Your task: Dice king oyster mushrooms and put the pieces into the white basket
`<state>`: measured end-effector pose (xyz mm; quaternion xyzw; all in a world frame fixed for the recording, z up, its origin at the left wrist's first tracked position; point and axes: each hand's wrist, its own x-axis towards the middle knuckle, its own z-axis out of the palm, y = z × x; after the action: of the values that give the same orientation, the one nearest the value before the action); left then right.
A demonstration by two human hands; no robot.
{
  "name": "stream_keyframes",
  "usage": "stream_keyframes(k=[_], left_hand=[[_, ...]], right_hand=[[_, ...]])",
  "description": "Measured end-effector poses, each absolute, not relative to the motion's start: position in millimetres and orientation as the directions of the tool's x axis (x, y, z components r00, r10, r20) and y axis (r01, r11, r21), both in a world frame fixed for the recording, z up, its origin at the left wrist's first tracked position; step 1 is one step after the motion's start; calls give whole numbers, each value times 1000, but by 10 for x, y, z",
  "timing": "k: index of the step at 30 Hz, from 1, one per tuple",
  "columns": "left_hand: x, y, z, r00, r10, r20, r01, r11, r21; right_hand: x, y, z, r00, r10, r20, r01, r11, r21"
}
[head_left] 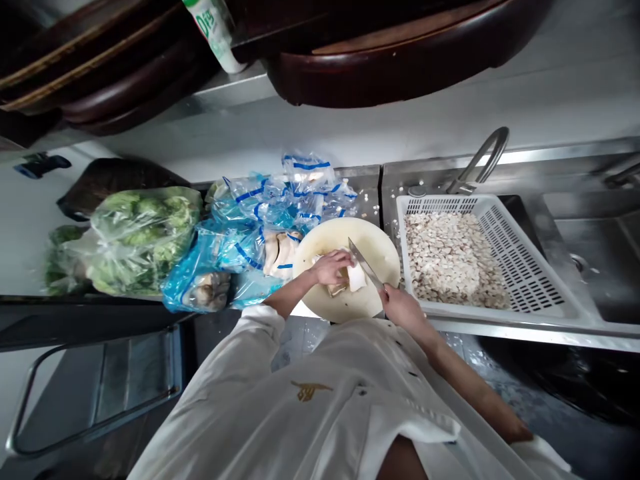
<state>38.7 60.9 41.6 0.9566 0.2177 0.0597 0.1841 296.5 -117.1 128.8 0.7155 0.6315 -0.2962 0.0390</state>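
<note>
Pale piece [357, 278] partly covered by our left hand [334, 268], knife [363, 260] with handle hidden in our right hand [404, 308], bottle [214, 32] cut off above, white bits [366, 197] near the back edge of the bench [530, 331] too small for us to name

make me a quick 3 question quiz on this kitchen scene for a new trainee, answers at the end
1. Which of the person's hands grips the knife?
2. True or false: the white slotted basket stands to the right of the round board.
3. Fill in the blank: the large clear bag just left of the blue plastic bag holds ____.

Key
1. The right hand.
2. True.
3. Leafy greens.
</note>
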Motion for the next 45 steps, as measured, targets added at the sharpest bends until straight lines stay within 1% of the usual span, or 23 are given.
stream_keyframes(k=[2,6,9,13,15,17,20,22,25,28,31,36,41,43,45], left_hand=[[392,618,392,898,439,36,393,-835,385],[431,599,345,867,492,75,426,-812,398],[421,595,338,872,480,94,405,-816,413],[375,592,322,870,475,130,376,-810,449],[355,585,299,853,497,160,378,-800,467],[339,583,281,844,501,189,369,-800,473],[305,589,281,857,469,215,336,-823,458],[272,591,292,858,461,226,330,-832,446],[225,585,293,838,490,240,353,-823,446],[201,582,279,827,501,256,354,-817,454],[176,590,276,840,478,255,334,-827,452],[120,592,246,831,499,246,367,-825,430],[101,599,204,833,492,251,363,-830,424],[90,602,200,840,484,247,357,-834,421],[80,598,192,833,493,250,366,-831,420]], right_hand=[[2900,-1200,1309,54,877,-478,934,-214,-287],[2711,-1125,1273,78,866,-493,939,-230,-256],[2550,-963,1244,117,849,-515,942,-260,-214],[2465,-893,1270,144,874,-465,953,-249,-174],[2447,-928,1277,139,884,-446,955,-239,-175],[2409,-940,1265,139,875,-465,953,-245,-176],[2342,-881,1237,148,854,-499,952,-260,-162],[2330,-847,1237,150,860,-487,954,-255,-157],[2342,-871,1248,146,874,-463,959,-241,-152],[2306,-886,1229,135,862,-488,957,-241,-162],[2254,-820,1215,128,846,-518,955,-247,-167],[2275,-830,1248,110,883,-456,958,-216,-187],[2219,-810,1249,118,825,-553,947,-261,-187],[2220,-796,1264,107,833,-543,951,-245,-188],[2248,-832,1273,95,858,-504,954,-223,-201]])
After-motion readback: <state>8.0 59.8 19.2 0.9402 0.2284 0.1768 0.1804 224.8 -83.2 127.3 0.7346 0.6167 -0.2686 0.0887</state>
